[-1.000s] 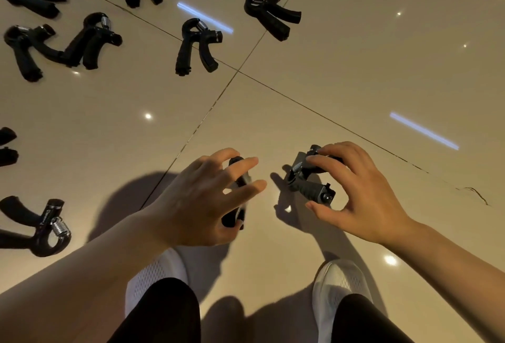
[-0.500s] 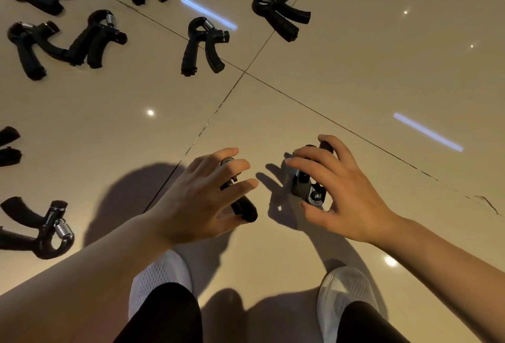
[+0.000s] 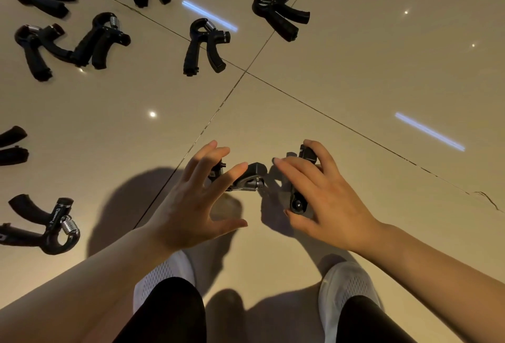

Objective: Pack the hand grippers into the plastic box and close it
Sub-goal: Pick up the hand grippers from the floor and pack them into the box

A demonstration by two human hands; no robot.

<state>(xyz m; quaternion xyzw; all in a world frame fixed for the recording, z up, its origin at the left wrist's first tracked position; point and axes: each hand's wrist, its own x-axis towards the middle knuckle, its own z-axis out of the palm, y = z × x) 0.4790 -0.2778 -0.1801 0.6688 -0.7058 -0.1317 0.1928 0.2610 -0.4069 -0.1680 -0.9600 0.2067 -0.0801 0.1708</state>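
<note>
Since the earlier frame, both hand grippers have been turned and lifted. One gripper (image 3: 250, 177) is pinched by the left hand (image 3: 191, 206); another (image 3: 302, 178) is clasped in the right hand (image 3: 325, 195). Seven spare grippers (image 3: 205, 44) lie unpacked on the glossy tiled floor (image 3: 355, 69). No plastic box is seen, so packing is judged barely begun.

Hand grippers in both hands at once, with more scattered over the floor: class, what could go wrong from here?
1. The left hand holds its hand gripper with spread fingers, a loose grip; it might slip onto the glossy floor tiles.
2. No plastic box is in view, so both loaded hands may have to search for it.
3. The gripper by the feet could trip the person.
</note>
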